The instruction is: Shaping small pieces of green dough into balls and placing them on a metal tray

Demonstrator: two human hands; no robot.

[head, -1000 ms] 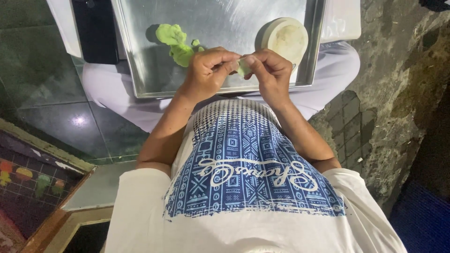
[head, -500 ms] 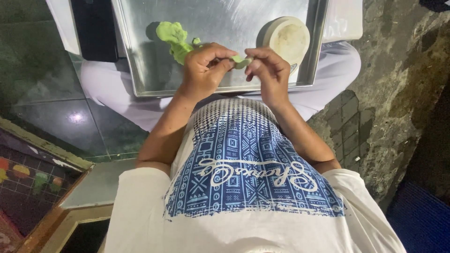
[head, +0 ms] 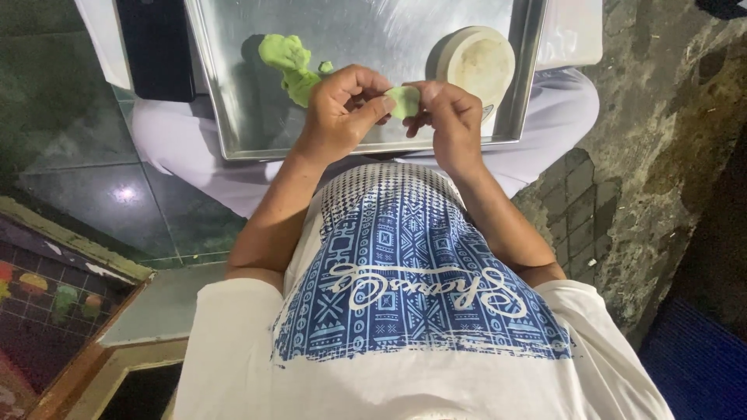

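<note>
Head camera looks straight down the wearer's chest, so the widest thing in view is the white shirt with a blue patterned panel [head: 420, 288], which fills the lower half of the frame. Beyond it the person sits with pale trousers [head: 179, 136] spread to either side, over a dark tiled floor [head: 70, 167] on one side and rough stone ground [head: 654, 155] on the other. A square metal tray [head: 233, 117] rests across the lap, its near rim running just under the wrists. On the tray's far right corner stands a round cream-coloured mould [head: 478, 62], shallow and dish-like. On the tray's left part lies a lump of green dough [head: 284, 62], irregular and knobbly, close to the knuckles on that side.

Both forearms rise from the bottom of the picture, elbows out, and bend inward so that the hands meet above the tray's near edge. Left hand [head: 338, 109] is curled, knuckles up, with its fingers [head: 373, 109] and thumb closed on one side of a small green dough piece [head: 405, 101]. Right hand [head: 451, 117] faces it, wrist bent inward, and pinches the other side of the same piece. That piece is a flattened pale green wad, held between the two hands in the air over the tray, apart from the larger lump and from the mould
</note>
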